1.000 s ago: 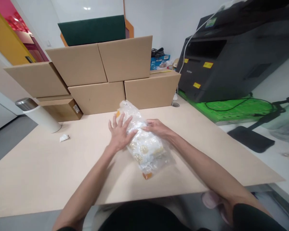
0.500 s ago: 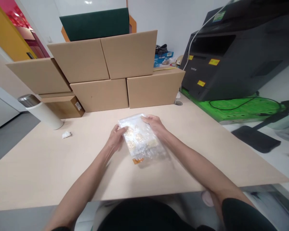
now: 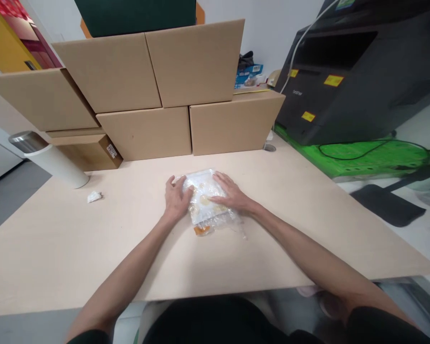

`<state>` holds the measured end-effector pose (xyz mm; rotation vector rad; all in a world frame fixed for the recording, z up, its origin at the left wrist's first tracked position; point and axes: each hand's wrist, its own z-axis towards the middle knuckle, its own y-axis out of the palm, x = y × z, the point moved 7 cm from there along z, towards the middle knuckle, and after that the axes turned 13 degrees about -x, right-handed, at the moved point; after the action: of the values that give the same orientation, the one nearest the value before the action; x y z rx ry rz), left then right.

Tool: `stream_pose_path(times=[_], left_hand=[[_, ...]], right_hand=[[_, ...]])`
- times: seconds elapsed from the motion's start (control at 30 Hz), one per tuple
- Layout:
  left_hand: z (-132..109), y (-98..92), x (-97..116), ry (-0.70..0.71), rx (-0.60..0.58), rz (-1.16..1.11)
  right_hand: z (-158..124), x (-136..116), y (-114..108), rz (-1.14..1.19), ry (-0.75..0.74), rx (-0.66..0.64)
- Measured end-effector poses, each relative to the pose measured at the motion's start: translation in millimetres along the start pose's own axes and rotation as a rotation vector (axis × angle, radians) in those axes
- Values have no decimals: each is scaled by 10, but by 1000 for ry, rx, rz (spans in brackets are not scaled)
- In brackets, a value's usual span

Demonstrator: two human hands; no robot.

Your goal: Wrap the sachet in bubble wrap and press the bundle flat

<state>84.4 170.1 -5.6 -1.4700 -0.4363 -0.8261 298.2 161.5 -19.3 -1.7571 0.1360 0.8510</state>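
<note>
A flat package [image 3: 204, 199] in clear plastic bubble wrap, with pale golden spots on white beneath, rests on the table in front of me. Loose plastic and a small orange patch [image 3: 201, 231] show at its near end. My left hand [image 3: 178, 195] lies along the package's left edge, fingers apart, thumb reaching onto the top. On the right side, my right hand [image 3: 232, 193] rests on the wrap with fingers spread and thumb pointing inward. Neither hand grips the package. Glare and wrinkled plastic blur what is inside.
Cardboard boxes [image 3: 139, 131] are stacked along the table's [image 3: 129, 258] back edge. A white flask [image 3: 57, 165] with a steel cap and a crumpled white scrap [image 3: 94, 196] stand left. A dark printer [image 3: 329, 91] sits on a green surface [image 3: 322, 160] at the right.
The package has come down onto the table, where both hands held it tilted before. My fingers have loosened and spread over it. The view has dipped slightly.
</note>
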Motion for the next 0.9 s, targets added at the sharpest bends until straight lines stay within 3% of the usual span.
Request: stream_pose_path(times=[0.13,0.23,0.43,0.53,0.6,0.8,0.9], left_hand=[[-32,88,-24,-33,-309,267],[16,124,-113,-21,-406,366],[228,159,-266,110,-477,283],[304,143,-263,120,-518,236],[316,127,-213,101,-538,226],[74,79,48,105,-401,202],[-93,164,77,127,-405,75]], right_hand=[[-98,89,24,-51,1,-131],[-149,191,84,-88,27,-181],[-184,194,162,-118,34,-98],[-239,129,154,-169,52,-40],[-279,32,150,-221,-13,-13],[-296,-70,227,-178,-110,-66],[-282,-45,240,-104,-128,-58]])
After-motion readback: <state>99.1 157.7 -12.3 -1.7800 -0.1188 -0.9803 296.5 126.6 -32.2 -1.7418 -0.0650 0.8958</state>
